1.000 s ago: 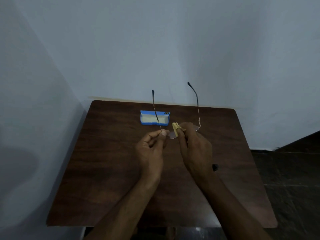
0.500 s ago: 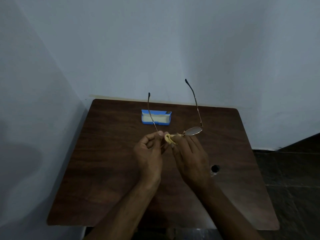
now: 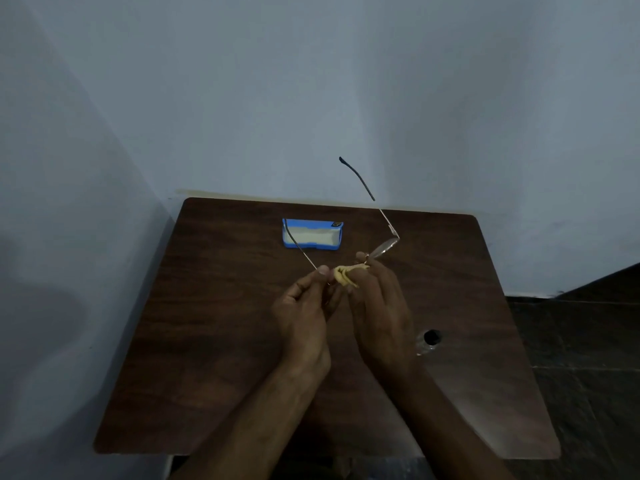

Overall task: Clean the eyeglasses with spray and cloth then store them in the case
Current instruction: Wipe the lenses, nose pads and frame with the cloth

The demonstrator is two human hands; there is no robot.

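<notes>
Thin-framed eyeglasses (image 3: 384, 247) are held up over the brown table (image 3: 214, 327), their temples open and pointing away from me. My left hand (image 3: 304, 310) pinches the frame at the left hinge between thumb and fingers. My right hand (image 3: 377, 306) pinches a small yellow cloth (image 3: 343, 274) against the left lens, which the cloth hides. The right lens shows bare beyond my right fingers. A blue eyeglass case (image 3: 311, 234) lies open at the back of the table, its pale lining facing up.
A small clear spray bottle with a black cap (image 3: 429, 339) stands on the table just right of my right wrist. The table sits in a corner between two pale walls. Dark floor shows to the right.
The cloth has slid from near the bridge over to the left lens. The glasses have tilted, their right side rising and swinging away, the left temple dropping toward the case.
</notes>
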